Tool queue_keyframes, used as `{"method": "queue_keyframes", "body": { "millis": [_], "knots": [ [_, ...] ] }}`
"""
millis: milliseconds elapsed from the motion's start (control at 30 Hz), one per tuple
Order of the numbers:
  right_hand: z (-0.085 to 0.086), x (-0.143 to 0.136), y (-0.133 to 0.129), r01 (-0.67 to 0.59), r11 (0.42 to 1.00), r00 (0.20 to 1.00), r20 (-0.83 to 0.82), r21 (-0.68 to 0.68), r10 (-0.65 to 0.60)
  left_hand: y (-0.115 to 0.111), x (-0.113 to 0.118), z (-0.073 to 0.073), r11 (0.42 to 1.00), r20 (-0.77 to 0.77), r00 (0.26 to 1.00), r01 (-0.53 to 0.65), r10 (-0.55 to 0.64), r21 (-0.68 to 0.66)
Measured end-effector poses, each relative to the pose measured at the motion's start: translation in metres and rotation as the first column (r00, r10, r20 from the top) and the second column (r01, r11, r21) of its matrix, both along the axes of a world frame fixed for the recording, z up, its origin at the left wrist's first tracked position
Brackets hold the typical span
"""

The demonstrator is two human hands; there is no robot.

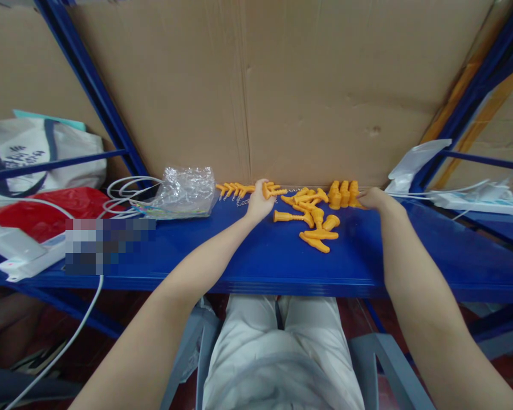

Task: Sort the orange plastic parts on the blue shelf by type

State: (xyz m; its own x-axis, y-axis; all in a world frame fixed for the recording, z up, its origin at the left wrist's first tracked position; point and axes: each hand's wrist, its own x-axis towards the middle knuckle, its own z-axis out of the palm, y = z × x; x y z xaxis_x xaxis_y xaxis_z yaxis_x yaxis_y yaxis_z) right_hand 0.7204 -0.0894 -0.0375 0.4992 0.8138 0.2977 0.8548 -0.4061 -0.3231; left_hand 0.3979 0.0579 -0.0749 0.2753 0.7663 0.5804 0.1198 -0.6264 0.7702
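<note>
My left hand (260, 200) is at the back of the blue table, its fingers closed on a yellow T-shaped piece (275, 191). Left of it, several like pieces (236, 188) lie in a row, with thin metal chains or coils beside them. My right hand (371, 198) reaches to the right end of a row of upright yellow bottle-shaped pieces (344, 193), its fingers closed around the endmost one, partly hidden. Between my hands lies a loose pile of yellow plastic parts (318, 219), some T-shaped, some with ribbed shafts.
A clear plastic bag (186, 191) and looped white cable (126, 191) lie to the left, near a red bag (51, 210) and a white power strip (29, 253). Cardboard (248, 91) backs the table (256, 256). Blue posts stand on both sides; white items (479, 196) lie right.
</note>
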Motion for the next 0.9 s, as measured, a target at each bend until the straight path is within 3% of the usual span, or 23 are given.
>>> {"method": "queue_keyframes", "body": {
  "millis": [100,233,400,633,767,867,900],
  "knots": [
    [0.005,-0.01,-0.003,-0.023,0.985,0.982,-0.186,-0.172,-0.009,0.0,0.0,-0.001,1.0,0.007,1.0,-0.005,0.005,0.01],
    [0.002,-0.014,-0.004,-0.204,0.971,0.924,-0.353,-0.12,0.151,-0.003,0.001,0.001,1.0,-0.009,1.0,-0.021,0.021,-0.001],
    [-0.005,-0.01,0.001,-0.332,0.939,0.902,-0.322,-0.092,0.287,-0.003,0.001,0.001,1.0,0.002,1.0,-0.001,0.001,-0.002],
    [0.0,-0.029,0.001,-0.31,0.948,0.9,-0.343,-0.072,0.268,-0.003,-0.001,0.002,1.0,-0.009,1.0,0.005,-0.006,-0.022],
    [0.002,-0.035,0.001,-0.244,0.959,0.923,-0.338,-0.141,0.185,-0.004,-0.001,0.002,1.0,-0.004,1.0,-0.004,0.003,-0.028],
    [-0.004,-0.034,0.005,-0.29,0.95,0.927,-0.28,-0.114,0.249,-0.005,-0.001,0.003,0.999,-0.013,1.0,-0.013,0.012,-0.032],
    [-0.006,-0.033,0.007,-0.306,0.951,0.926,-0.245,-0.048,0.286,-0.005,-0.001,0.003,0.999,-0.016,1.0,-0.015,0.014,-0.036]
  ]
}}
